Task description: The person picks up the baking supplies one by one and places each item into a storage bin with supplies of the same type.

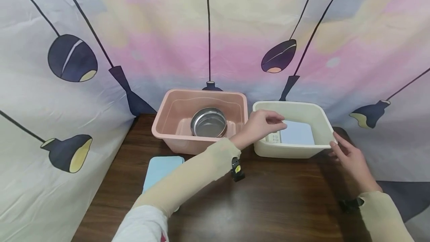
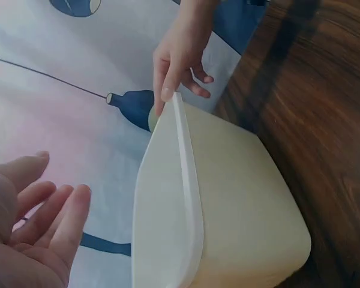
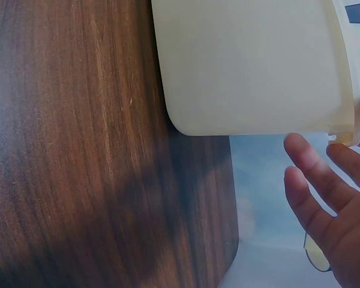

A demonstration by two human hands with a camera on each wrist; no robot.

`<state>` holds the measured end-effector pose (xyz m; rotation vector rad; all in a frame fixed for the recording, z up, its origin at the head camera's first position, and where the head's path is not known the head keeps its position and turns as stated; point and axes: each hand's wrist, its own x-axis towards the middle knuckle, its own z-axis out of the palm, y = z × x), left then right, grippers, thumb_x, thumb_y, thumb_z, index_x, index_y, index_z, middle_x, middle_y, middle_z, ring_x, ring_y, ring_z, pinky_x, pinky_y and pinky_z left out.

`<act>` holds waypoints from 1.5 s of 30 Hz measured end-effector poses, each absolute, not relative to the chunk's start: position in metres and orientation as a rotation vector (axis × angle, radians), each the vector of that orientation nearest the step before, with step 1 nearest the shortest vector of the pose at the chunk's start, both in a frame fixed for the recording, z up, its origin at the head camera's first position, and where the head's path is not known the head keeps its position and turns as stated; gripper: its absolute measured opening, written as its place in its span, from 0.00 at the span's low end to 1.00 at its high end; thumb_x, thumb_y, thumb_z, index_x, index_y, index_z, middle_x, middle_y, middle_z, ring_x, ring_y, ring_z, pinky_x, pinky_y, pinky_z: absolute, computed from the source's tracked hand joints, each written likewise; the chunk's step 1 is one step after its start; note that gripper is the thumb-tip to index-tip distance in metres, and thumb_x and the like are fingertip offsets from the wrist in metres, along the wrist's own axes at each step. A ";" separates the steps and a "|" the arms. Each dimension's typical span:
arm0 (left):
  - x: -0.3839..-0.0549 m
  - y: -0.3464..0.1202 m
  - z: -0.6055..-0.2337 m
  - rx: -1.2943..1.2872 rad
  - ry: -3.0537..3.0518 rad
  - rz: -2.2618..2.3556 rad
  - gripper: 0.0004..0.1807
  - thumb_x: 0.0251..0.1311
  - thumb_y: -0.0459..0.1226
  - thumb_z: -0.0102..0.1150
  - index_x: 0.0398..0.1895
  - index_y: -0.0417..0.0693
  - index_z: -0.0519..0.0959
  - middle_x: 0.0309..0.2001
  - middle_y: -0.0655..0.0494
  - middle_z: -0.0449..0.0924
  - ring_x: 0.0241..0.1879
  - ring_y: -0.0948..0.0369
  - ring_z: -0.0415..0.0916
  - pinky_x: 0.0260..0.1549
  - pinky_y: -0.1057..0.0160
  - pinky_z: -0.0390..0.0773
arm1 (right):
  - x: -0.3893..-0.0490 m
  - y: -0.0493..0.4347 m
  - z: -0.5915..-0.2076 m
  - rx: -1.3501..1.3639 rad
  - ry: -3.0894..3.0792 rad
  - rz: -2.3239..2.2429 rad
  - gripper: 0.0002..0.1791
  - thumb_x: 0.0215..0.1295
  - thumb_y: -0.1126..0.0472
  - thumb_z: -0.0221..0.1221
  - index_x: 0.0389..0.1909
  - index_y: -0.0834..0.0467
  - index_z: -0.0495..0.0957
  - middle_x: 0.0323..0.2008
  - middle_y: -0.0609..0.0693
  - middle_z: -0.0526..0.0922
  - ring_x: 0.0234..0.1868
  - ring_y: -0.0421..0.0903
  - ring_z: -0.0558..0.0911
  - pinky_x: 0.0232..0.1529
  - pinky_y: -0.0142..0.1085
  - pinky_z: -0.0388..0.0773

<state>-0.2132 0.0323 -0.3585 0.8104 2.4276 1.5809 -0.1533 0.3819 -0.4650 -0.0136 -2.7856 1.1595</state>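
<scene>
A cream plastic bin (image 1: 289, 151) stands at the right on the table, with a light blue flat-topped object (image 1: 297, 133) inside it. Over its left part is my left hand (image 1: 263, 124), fingers loosely bent and holding nothing; the left wrist view shows this hand (image 2: 39, 225) apart from the bin wall. At the bin's right front corner my right hand (image 1: 351, 160) grips the rim between thumb and fingers. Some of its fingers (image 3: 318, 171) hang free beside the outer wall. A beige piece with small markings (image 1: 273, 137) lies next to the blue object, partly hidden.
A pink bin (image 1: 188, 145) holding round metal containers (image 1: 209, 124) stands to the left. In front of it lies a light blue flat item (image 1: 162, 169), partly covered by the left arm. A printed cloth (image 1: 168, 29) hangs behind the dark wooden table (image 1: 268, 197).
</scene>
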 end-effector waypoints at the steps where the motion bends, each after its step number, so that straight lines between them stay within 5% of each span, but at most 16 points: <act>1: -0.211 0.029 -0.357 0.809 2.428 1.596 0.17 0.67 0.41 0.70 0.55 0.44 0.87 0.45 0.56 0.90 0.38 0.72 0.83 0.42 0.77 0.81 | -0.153 0.382 -0.465 -0.015 -2.789 1.157 0.34 0.83 0.50 0.51 0.81 0.59 0.57 0.51 0.75 0.81 0.32 0.28 0.81 0.29 0.27 0.83; 8: -0.196 0.008 -0.353 0.796 2.421 1.641 0.17 0.65 0.43 0.72 0.54 0.48 0.88 0.43 0.61 0.90 0.39 0.73 0.83 0.43 0.74 0.82 | -0.154 0.384 -0.467 -0.026 -2.797 1.140 0.34 0.83 0.50 0.51 0.81 0.59 0.57 0.51 0.76 0.82 0.32 0.28 0.81 0.29 0.28 0.83; 20: -0.172 -0.036 -0.364 0.849 2.430 1.609 0.14 0.62 0.39 0.74 0.50 0.44 0.89 0.43 0.55 0.90 0.41 0.70 0.84 0.47 0.67 0.86 | -0.151 0.381 -0.468 -0.044 -2.792 1.169 0.34 0.83 0.49 0.51 0.81 0.59 0.56 0.53 0.77 0.80 0.31 0.23 0.78 0.29 0.27 0.82; 25: -0.163 -0.060 -0.366 0.777 2.442 1.625 0.11 0.61 0.39 0.75 0.46 0.47 0.90 0.40 0.57 0.89 0.38 0.68 0.85 0.40 0.65 0.88 | -0.151 0.381 -0.469 -0.071 -2.806 1.169 0.35 0.83 0.48 0.50 0.82 0.57 0.55 0.55 0.76 0.79 0.32 0.22 0.77 0.29 0.26 0.82; 31: -0.157 -0.092 -0.369 0.742 2.457 1.593 0.16 0.62 0.41 0.74 0.51 0.45 0.89 0.39 0.59 0.89 0.38 0.63 0.86 0.43 0.60 0.88 | -0.151 0.381 -0.470 -0.087 -2.807 1.161 0.35 0.83 0.48 0.50 0.82 0.55 0.55 0.56 0.75 0.79 0.33 0.24 0.78 0.30 0.26 0.82; 42: -0.144 -0.154 -0.385 0.799 2.375 1.509 0.13 0.61 0.37 0.75 0.48 0.44 0.90 0.43 0.49 0.90 0.38 0.62 0.86 0.40 0.65 0.87 | -0.152 0.382 -0.468 -0.068 -2.788 1.175 0.35 0.83 0.48 0.51 0.82 0.56 0.55 0.54 0.74 0.80 0.33 0.26 0.79 0.30 0.26 0.81; 45: -0.142 -0.168 -0.390 0.789 2.358 1.458 0.12 0.61 0.37 0.75 0.46 0.44 0.90 0.41 0.52 0.91 0.36 0.63 0.86 0.36 0.67 0.86 | -0.153 0.382 -0.468 -0.072 -2.794 1.177 0.35 0.82 0.47 0.51 0.82 0.55 0.56 0.53 0.73 0.81 0.34 0.28 0.80 0.30 0.27 0.82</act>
